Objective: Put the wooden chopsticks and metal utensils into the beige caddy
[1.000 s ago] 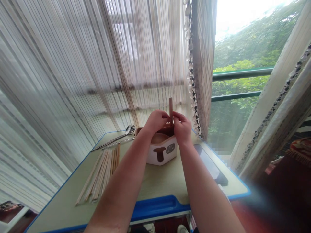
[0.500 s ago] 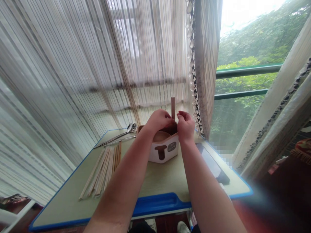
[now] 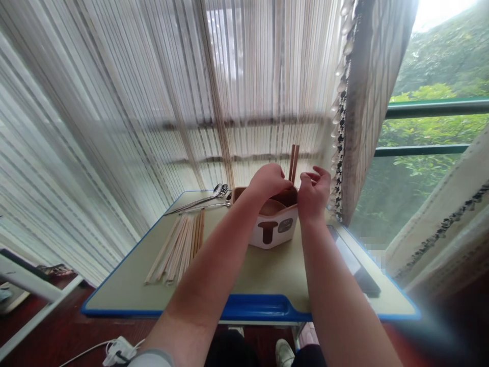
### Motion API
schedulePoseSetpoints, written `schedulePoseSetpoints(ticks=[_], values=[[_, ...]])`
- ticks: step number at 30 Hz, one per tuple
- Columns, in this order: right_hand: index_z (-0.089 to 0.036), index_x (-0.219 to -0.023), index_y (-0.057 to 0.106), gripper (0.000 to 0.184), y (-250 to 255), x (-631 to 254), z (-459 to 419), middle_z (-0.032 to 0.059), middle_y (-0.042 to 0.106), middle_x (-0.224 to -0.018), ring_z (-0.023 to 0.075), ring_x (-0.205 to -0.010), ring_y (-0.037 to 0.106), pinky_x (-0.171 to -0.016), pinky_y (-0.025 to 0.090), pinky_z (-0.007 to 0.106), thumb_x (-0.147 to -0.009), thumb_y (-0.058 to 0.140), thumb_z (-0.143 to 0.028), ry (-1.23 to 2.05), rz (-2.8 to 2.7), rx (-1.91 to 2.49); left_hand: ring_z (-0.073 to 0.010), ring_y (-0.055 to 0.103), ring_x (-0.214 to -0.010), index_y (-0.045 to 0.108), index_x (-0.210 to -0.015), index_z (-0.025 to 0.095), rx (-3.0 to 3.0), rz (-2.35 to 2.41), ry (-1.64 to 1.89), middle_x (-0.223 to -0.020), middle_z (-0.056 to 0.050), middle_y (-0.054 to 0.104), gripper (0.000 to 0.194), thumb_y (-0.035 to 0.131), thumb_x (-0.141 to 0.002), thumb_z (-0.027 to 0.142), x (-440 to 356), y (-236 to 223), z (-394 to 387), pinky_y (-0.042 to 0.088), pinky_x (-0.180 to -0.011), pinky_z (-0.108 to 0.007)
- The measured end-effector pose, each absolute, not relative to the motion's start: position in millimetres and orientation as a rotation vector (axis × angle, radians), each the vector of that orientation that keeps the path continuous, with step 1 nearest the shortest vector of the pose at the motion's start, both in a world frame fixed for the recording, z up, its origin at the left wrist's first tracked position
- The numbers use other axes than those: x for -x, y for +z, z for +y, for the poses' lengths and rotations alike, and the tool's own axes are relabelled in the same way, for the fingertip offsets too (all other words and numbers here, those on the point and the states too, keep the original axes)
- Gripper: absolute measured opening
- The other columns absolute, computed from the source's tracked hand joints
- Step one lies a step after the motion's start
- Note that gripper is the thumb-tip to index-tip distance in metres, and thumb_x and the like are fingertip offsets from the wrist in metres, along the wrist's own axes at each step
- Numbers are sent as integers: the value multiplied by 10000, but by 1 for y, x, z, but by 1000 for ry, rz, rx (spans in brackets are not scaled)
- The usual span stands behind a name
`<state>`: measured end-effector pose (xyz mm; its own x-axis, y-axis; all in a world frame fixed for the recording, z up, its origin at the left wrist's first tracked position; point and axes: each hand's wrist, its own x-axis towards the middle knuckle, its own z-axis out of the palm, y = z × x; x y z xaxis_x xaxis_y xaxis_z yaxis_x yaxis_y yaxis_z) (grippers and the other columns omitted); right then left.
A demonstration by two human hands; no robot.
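A white-and-brown utensil holder stands on the table, its compartments open at the top. Over its rim my left hand bends down, fingers closed around the lower part of a pair of brown chopsticks. The chopsticks rise upright from the holder, leaning slightly right; their lower ends are hidden. Just right of them, my right hand is beside the holder's right edge, fingers loosely bent and apart, with nothing visible in them.
On the left of the table lie several pale chopsticks and a few brown ones. Metal spoons rest behind them. A dark flat phone-like device is at the right. Sheer curtains hang behind the table.
My right hand's fingers have spread and moved slightly away from the chopsticks. The chopsticks lean a little more to the right. The camera view has turned left.
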<state>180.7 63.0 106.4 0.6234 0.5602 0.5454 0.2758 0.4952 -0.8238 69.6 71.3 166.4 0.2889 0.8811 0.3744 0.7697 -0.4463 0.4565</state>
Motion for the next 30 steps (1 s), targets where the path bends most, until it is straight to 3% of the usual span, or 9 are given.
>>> schedulePoseSetpoints(ticks=[7, 21, 26, 30], values=[[-167, -1063, 505, 330, 108, -177, 62, 60, 604, -932, 147, -747, 551, -751, 448, 311, -760, 488, -298, 187, -920, 1108, -158, 557, -557, 633, -620, 157, -2469, 1566, 841, -570, -39, 587, 120, 614, -617, 275, -65, 167, 73, 388, -503, -261], [-199, -1047, 510, 268, 104, -177, 64, 33, 584, -931, 150, -801, 556, -753, 466, 318, -793, 477, -279, -86, -983, 1049, -214, 615, -831, 649, -892, 191, -2321, 1973, 798, -927, -85, 673, 206, 599, -693, 212, -57, 191, 43, 468, -703, -311], [-206, -1096, 484, 281, 105, -167, 49, 83, 556, -979, 215, -840, 550, -747, 464, 398, -830, 430, -281, -318, -1035, 1053, -239, 602, -893, 640, -967, 189, -2158, 2129, 938, -990, -109, 656, 243, 579, -744, 264, -34, 191, 17, 468, -743, -341], [-223, -1126, 499, 297, 102, -144, 25, 157, 535, -1044, 304, -994, 506, -779, 431, 469, -844, 422, -276, -449, -1155, 873, -239, 589, -919, 606, -1053, 167, -2055, 2181, 1206, -964, -119, 650, 283, 514, -805, 266, 8, 159, -5, 455, -786, -344]])
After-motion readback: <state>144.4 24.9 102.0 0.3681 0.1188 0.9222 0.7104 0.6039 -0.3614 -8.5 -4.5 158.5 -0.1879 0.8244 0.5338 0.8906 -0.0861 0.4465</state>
